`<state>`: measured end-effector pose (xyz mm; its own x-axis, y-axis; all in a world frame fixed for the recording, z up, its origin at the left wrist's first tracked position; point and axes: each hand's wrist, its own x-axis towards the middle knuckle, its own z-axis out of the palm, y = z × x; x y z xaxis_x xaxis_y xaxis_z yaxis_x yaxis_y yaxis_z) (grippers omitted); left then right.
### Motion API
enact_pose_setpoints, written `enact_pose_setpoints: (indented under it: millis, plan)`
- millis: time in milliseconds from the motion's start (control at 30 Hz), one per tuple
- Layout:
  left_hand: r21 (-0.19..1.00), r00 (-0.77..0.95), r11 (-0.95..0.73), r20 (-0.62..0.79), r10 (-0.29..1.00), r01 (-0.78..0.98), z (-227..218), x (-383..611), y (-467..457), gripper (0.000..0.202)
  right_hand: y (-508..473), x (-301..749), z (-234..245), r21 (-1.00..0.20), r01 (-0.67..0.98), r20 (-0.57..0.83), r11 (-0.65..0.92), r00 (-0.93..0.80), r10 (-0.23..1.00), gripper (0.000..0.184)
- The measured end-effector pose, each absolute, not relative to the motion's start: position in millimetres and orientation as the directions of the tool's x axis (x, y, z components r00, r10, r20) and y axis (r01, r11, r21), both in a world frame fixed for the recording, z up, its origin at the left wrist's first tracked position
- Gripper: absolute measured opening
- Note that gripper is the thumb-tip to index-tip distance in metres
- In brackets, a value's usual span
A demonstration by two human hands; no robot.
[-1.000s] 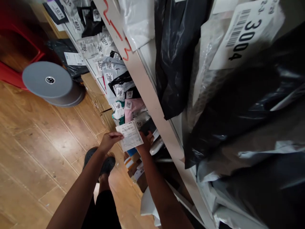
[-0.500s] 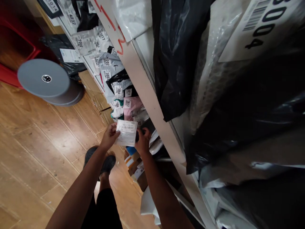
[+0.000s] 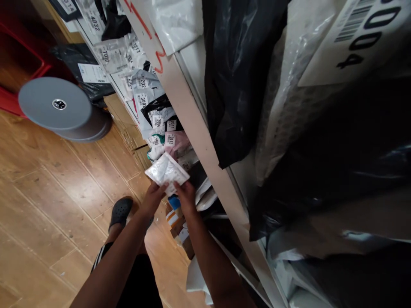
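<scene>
A small, flat white parcel (image 3: 166, 169) in shiny plastic is held between both hands in front of a low shelf. My left hand (image 3: 156, 196) grips its lower left edge, with the thumb on top. On the lower right edge, my right hand (image 3: 185, 194) pinches the same parcel. It is turned at an angle, and glare covers much of its face. Just beyond it on the shelf lie a pink parcel (image 3: 178, 145) labelled 3012 and a white and green parcel (image 3: 156, 146).
A grey round stool (image 3: 54, 102) stands on the wooden floor at left, beside a red plastic piece (image 3: 35, 55). The shelf edge (image 3: 192, 115) slants down the middle. Large black bags (image 3: 237, 77) bulge from the upper shelf at right. Cardboard boxes (image 3: 123, 122) sit below.
The parcel has been turned from squarely facing me to a diagonal, its printed label no longer plain. Both hands have shifted to its lower edges. One foot has moved.
</scene>
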<state>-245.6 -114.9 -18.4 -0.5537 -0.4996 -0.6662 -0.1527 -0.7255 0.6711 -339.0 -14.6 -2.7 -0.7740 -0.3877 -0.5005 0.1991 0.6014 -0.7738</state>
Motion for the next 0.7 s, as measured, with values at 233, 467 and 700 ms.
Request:
enact_pose_setpoints:
  millis: [233,467,700]
  plan:
    - [0.870,-0.568,-0.426,-0.486,-0.664,-0.246,-42.4,-265.6,-144.6,0.036,-5.1,-370.1,13.3,-0.243,-0.820,-0.575,0.519,-0.309,-0.757,0.091]
    - [0.900,-0.702,-0.023,-0.356,-0.617,-0.436,-15.8,-311.7,-145.0,0.037,5.7,-387.3,12.6,-0.153,-0.861,-0.546,0.485,-0.335,-0.768,0.018]
    - [0.942,-0.897,0.112,-0.260,-0.357,-0.317,-32.9,-355.3,-92.4,0.039,48.6,-383.6,32.2,-0.142,-0.753,-0.424,0.642,-0.540,-0.727,0.022]
